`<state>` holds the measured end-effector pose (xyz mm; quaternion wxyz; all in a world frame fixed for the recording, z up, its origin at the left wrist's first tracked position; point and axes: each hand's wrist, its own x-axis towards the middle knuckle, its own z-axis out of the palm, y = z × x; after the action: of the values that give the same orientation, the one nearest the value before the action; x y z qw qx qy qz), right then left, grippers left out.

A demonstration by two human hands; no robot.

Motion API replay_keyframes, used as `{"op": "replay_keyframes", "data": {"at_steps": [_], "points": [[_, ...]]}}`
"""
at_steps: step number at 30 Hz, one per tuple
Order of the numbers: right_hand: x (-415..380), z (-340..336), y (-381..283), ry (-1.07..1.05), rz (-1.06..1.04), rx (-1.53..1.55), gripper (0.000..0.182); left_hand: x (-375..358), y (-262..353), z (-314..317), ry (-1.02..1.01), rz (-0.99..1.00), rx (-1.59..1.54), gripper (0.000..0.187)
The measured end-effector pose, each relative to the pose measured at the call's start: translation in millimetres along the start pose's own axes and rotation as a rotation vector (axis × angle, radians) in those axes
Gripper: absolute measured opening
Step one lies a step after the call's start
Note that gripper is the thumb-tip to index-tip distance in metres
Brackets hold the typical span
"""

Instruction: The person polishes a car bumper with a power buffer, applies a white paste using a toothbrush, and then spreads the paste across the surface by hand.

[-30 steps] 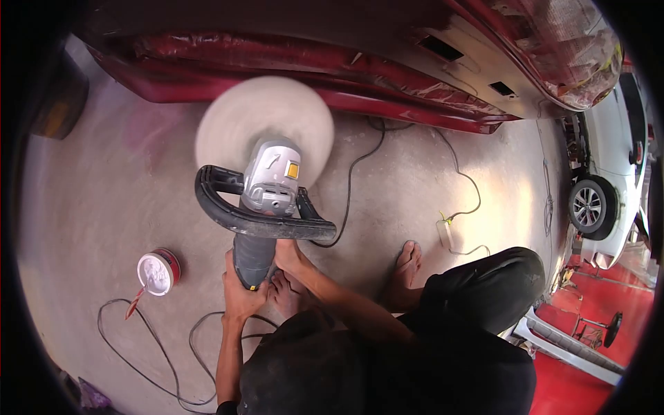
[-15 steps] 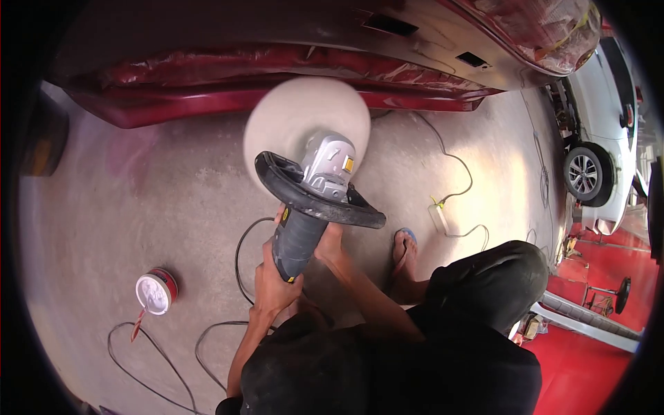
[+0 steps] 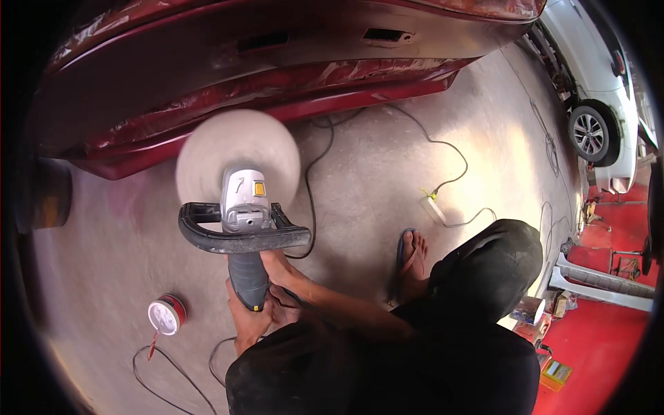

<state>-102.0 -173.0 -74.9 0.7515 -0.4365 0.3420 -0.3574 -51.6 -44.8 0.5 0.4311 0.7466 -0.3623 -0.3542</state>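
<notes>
Both hands hold a car polisher [image 3: 247, 207] with a dark grey body, silver head and black loop handle. Its large white round pad [image 3: 207, 145] looks smeared, as if spinning, and faces the lower edge of a dark red car body panel [image 3: 180, 76]. My left hand [image 3: 247, 321] is closed around the rear end of the polisher's body. My right hand [image 3: 275, 266] grips the machine from the right, just below the loop handle; its fingers are largely hidden behind the tool.
An open tub of white paste [image 3: 166, 315] with a brush-like stick stands on the concrete floor. Black cords [image 3: 311, 200] run across the floor, one to a plug connection [image 3: 434, 200]. At right are a white car [image 3: 598, 83], red floor and a loose silver panel [image 3: 602, 280].
The polisher has moved left and slightly down in view, now more upright. The view has shifted, showing more of the red panel. Both hands keep their grip.
</notes>
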Motion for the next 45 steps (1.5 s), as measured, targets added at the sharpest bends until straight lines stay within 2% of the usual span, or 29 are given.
{"op": "replay_keyframes", "data": {"at_steps": [2,5,8,11,14,15,16,18,20,23,27,28,31,35,40,43,45], "points": [[-4.2,5.5,2.1,0.035,0.011,0.061,0.031,-11.2,11.7,-6.4,0.072,0.014,0.033,0.063],[-8.7,1.3,-2.4,0.038,0.089,0.151,0.036,-11.9,22.5,-1.1,0.062,0.063,0.064,0.062],[1.2,-24.9,1.1,0.081,0.055,0.203,0.036,-6.1,40.2,16.8,-0.018,-0.013,0.037,0.062],[7.4,-53.6,-23.8,0.102,-0.035,0.191,0.033,11.9,52.1,37.3,-0.134,-0.018,0.082,0.064],[9.5,-84.5,-82.9,0.155,-0.110,0.245,0.034,30.5,70.5,62.5,-0.226,-0.009,0.161,0.066],[7.4,-95.4,-105.0,0.149,-0.069,0.396,0.039,35.9,78.5,71.0,-0.252,-0.008,0.186,0.067],[5.3,-103.8,-122.9,0.159,-0.011,0.548,0.040,39.2,91.4,82.0,-0.246,0.087,0.238,0.067],[8.5,-127.2,-143.1,0.183,-0.030,0.550,0.041,46.3,116.9,103.3,-0.285,0.094,0.252,0.067],[8.3,-146.2,-160.9,0.225,-0.047,0.570,0.043,51.9,129.4,119.7,-0.327,0.130,0.285,0.068],[9.8,-175.5,-182.0,0.258,-0.033,0.653,0.044,59.6,161.0,146.0,-0.387,-0.011,0.251,0.059],[17.8,-214.0,-199.6,0.302,-0.086,0.699,0.047,79.2,175.4,177.3,-0.452,0.119,0.335,0.061],[20.2,-223.5,-202.4,0.304,-0.076,0.742,0.050,85.6,176.5,182.9,-0.492,0.191,0.365,0.073],[23.7,-249.5,-223.4,0.340,-0.104,0.764,0.056,99.4,197.9,205.6,-0.550,0.244,0.394,0.073],[28.6,-276.6,-257.4,0.463,-0.110,0.745,0.059,118.3,222.5,233.8,-0.634,0.141,0.421,0.071],[33.2,-269.6,-256.1,0.474,-0.100,0.725,0.059,121.5,232.8,228.3,-0.658,0.016,0.354,0.067],[26.2,-231.0,-224.5,0.431,-0.056,0.686,0.055,105.8,191.4,191.8,-0.557,0.134,0.315,0.072],[10.9,-172.8,-177.5,0.407,-0.013,0.544,0.051,72.6,151.0,141.0,-0.452,0.051,0.263,0.072]]}}
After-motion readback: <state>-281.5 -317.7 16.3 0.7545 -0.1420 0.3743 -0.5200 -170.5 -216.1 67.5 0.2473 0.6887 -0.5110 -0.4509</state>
